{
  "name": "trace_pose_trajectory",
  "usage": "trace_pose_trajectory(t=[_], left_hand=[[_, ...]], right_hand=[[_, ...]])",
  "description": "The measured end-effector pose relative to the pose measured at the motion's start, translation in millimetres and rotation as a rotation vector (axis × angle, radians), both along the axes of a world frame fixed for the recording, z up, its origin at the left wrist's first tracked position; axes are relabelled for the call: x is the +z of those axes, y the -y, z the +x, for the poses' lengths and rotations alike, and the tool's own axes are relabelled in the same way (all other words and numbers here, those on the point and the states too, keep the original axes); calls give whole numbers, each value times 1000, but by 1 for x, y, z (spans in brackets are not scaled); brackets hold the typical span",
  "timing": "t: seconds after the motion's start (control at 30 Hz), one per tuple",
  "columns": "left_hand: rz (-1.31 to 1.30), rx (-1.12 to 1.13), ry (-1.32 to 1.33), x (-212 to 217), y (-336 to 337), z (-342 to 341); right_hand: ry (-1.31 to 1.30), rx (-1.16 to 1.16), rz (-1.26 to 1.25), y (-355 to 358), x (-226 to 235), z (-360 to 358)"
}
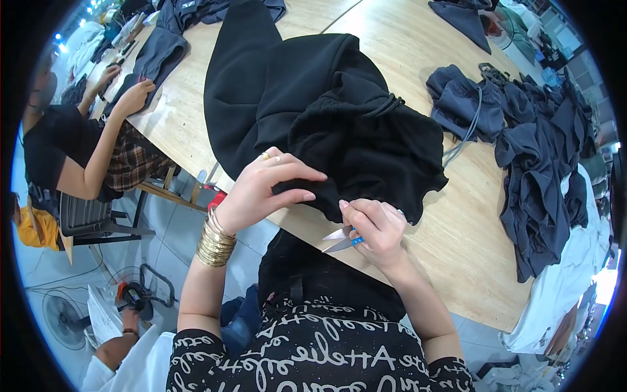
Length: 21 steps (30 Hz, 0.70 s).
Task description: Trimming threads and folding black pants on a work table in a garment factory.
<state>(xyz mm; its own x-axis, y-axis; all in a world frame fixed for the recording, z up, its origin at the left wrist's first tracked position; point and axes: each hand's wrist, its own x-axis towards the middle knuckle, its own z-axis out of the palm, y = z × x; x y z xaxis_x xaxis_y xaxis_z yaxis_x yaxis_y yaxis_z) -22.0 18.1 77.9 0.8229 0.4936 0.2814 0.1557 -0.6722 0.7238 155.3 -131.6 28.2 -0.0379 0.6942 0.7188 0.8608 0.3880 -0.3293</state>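
Note:
A black garment (294, 85) of thick, smooth cloth lies over the table's near edge, with a gathered opening and a black cord (384, 106) at its far side. Above its near edge is my left hand (264, 186), open, thumb and index finger apart with nothing between them. My right hand (377, 228) is closed around small scissors (339, 240) with blue on the handle; their blades stick out to the left, slightly parted. The thumb and index tips of this hand are pressed together at the cloth's near edge; whether they pinch it, I cannot tell.
Dark grey garments with cords (467, 101) are heaped on the wooden table (470, 242) to the right. At the left a co-worker (85, 147) sits handling grey cloth (157, 55). Lower left, another person's hand (129, 319) is by an orange-and-black tool near a fan (64, 320).

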Motion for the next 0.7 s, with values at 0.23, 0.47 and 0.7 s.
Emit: trace_pose_trajectory(t=[0.23, 0.47, 0.7], left_hand=[[-90, 29, -27, -1, 6, 3], [26, 145, -141, -9, 17, 5], [109, 161, -187, -6, 23, 10]], right_hand=[[164, -35, -70, 8, 8, -3], [-230, -17, -473, 11, 38, -2], [-687, -112, -823, 1, 45, 1]])
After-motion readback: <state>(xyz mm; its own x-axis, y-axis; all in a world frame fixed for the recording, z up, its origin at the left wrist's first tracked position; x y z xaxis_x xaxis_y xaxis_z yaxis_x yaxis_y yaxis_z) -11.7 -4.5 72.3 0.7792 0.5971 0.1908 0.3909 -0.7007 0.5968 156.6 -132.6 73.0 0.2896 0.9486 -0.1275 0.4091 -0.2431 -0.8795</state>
